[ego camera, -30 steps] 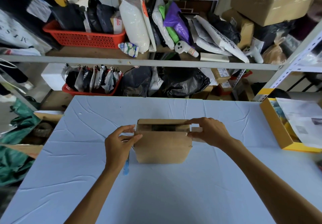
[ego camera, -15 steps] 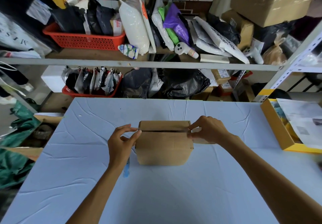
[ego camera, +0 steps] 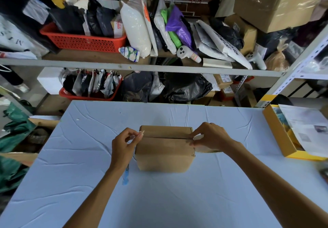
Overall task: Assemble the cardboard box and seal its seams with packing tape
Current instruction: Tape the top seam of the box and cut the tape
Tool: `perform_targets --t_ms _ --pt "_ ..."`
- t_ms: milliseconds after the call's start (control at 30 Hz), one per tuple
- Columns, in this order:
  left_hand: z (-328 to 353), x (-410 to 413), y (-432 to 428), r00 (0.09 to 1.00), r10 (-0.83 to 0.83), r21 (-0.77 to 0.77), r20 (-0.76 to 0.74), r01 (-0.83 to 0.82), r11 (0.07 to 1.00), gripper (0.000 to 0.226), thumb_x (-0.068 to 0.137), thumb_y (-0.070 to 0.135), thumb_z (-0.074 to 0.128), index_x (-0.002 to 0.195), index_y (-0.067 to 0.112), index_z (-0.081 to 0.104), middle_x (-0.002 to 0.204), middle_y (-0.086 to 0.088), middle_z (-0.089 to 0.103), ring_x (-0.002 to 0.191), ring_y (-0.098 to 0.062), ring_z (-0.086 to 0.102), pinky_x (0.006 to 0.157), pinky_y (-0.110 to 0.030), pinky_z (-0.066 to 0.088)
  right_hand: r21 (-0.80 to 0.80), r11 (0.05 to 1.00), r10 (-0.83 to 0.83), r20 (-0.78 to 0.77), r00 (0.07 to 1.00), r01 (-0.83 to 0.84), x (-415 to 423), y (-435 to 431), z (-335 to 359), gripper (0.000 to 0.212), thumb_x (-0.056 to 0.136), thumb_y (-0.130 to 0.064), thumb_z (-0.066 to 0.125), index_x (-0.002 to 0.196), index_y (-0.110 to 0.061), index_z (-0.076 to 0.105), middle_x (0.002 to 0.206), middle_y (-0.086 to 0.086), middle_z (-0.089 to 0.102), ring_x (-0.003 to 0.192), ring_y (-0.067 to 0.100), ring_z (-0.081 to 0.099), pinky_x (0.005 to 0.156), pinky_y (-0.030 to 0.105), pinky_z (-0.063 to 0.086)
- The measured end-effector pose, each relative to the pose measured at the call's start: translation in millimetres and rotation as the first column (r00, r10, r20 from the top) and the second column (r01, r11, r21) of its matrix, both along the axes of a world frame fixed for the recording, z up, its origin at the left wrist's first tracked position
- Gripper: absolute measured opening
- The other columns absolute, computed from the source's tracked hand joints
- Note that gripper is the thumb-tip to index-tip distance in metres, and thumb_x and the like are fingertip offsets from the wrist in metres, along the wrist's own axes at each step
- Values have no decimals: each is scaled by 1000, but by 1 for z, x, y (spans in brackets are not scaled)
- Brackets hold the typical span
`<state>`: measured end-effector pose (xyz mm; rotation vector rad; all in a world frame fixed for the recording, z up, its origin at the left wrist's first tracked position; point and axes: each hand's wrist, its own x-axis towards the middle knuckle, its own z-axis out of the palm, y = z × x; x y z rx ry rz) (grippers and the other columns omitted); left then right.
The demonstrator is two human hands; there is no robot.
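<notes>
The cardboard box [ego camera: 165, 154] sits in the middle of the counter [ego camera: 159, 203], top flaps folded down, seam running left to right. Your left hand [ego camera: 124, 144] pinches the loose end of the packing tape [ego camera: 141, 133] at the box's upper left edge. Your right hand [ego camera: 211, 137] curls round the tape roll [ego camera: 206, 150] at the right edge — the roll is mostly hidden. A blue tool [ego camera: 125, 177] lies under your left wrist.

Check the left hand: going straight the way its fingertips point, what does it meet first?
The cardboard box, at its top left corner. The left hand pinches something clear, probably tape, and points at that corner, nearly touching it, though depth is hard to judge.
</notes>
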<state>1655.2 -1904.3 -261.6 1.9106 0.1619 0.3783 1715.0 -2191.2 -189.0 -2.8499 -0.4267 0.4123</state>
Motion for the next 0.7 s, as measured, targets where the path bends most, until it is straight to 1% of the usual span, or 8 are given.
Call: perform_targets --t_ms 133,233,267,367,433,500,600,700 --pt "1 3 -3 1000 7 23 1 -7 1000 15 81 24 74 74 13 65 74 9 69 80 0 62 69 -6 48 18 1000 -19 15 1000 19 1 -5 -1 31 81 -55 65 107 -40 71 120 -10 66 97 14 56 59 16 33" --pt "0 4 -4 1000 2 40 -8 -2 999 17 80 24 74 73 12 65 74 8 69 78 -2 64 71 -7 49 23 996 -82 24 996 81 4 -7 -2 31 82 -53 65 104 -32 72 120 -8 65 104 15 58 74 24 42" --pt "0 4 -4 1000 5 48 -14 -4 999 17 80 25 74 73 12 65 74 8 69 78 -3 65 71 -8 50 27 994 -106 37 994 105 5 -7 -2 31 81 -53 67 101 -30 72 118 -7 65 102 16 58 74 26 43" --pt "0 3 -6 999 9 38 -36 -7 999 19 79 30 74 73 14 66 74 11 69 78 -6 65 72 -13 51 24 992 -123 99 987 121 10 -2 2 32 77 -53 71 93 -26 73 109 -4 68 89 15 58 61 24 37" --pt "1 3 -7 999 13 33 -42 -11 999 19 77 35 73 72 17 66 74 12 69 78 -8 65 71 -14 50 -9 993 -112 101 988 114 15 3 4 33 76 -53 72 93 -24 73 107 -4 68 87 15 56 55 22 33" --pt "1 3 -7 998 28 26 -48 -27 999 20 77 35 73 73 17 66 74 10 69 77 -8 65 70 -14 50 -44 994 -97 70 993 100 19 5 2 33 76 -52 72 94 -24 73 108 -4 67 91 15 56 58 23 33" --pt "0 3 -9 995 63 -18 -81 -65 998 18 78 27 76 72 13 66 74 6 70 76 -9 66 70 -18 53 -37 994 -101 23 995 102 19 3 -6 35 77 -53 72 95 -23 72 108 -4 67 84 12 49 54 20 28" --pt "1 4 -12 989 96 -30 -110 -100 995 18 77 23 77 70 12 66 71 5 70 72 -8 66 65 -14 51 -37 993 -108 13 994 109 17 0 -11 39 75 -56 71 96 -24 72 109 -4 66 90 14 53 54 20 26"
